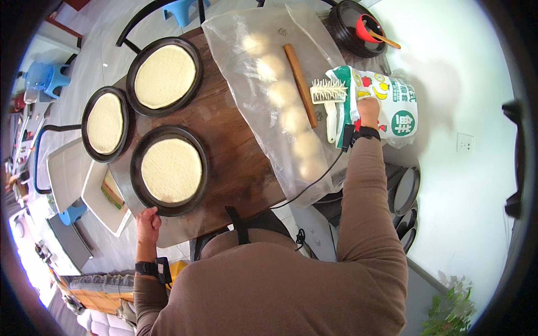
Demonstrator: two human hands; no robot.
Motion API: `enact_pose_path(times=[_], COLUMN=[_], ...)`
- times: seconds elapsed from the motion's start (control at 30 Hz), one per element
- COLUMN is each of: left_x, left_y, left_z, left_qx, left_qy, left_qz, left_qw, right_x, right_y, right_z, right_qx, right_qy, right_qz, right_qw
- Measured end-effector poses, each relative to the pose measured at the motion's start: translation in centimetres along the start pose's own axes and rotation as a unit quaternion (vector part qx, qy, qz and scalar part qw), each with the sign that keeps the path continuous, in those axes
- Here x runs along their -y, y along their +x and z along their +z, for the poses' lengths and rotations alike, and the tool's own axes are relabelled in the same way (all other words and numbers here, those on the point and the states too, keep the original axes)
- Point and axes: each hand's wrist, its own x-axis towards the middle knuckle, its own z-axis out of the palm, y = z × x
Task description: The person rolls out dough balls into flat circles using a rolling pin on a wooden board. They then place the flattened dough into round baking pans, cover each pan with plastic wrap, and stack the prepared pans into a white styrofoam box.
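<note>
My left hand point(148, 224) is at the near rim of a dark round pan point(138, 172), its fingers curled against the edge. A flat, pricked dough round point(171, 170) lies in this pan. My right hand point(368, 111) is closed in a fist on a white and green printed plastic bag point(388, 90); its fingertips are hidden. Just left of that fist lies a white spiked dough docker point(329, 94), its handle towards me. Beside it is a wooden rolling pin point(300, 86). Several dough balls point(282, 93) sit in a row under clear plastic sheeting point(235, 54).
Two more dark pans with dough rounds point(165, 76) point(105, 123) stand at the far left of the wooden table point(235, 168). Stacked black pans point(351, 31) hold a red bowl point(370, 27) at the back right. A cable point(315, 182) runs from my right wrist. A white wall point(470, 105) borders the right.
</note>
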Motion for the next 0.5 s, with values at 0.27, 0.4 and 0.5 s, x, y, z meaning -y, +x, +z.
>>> enact_pose_path(times=[0.27, 0.4, 0.5], left_x=[4.7, 6.1, 6.5], left_y=[-3.4, -3.2, -3.2], left_z=[-3.8, -4.5, -3.8], left_qx=[0.026, 0.021, -0.018], left_qy=[0.008, 0.012, -0.006], left_qz=[-0.058, -0.062, -0.078], left_qw=[0.998, 0.998, 0.997], right_x=[2.8, -0.1, 0.8], right_y=[-1.8, 0.1, 0.3], right_z=[-2.7, 1.1, 2.0], right_qx=[-0.129, 0.023, 0.056], right_qy=[0.139, 0.005, -0.088], right_qz=[0.103, -0.03, -0.1], right_qw=[0.976, 0.999, 0.989])
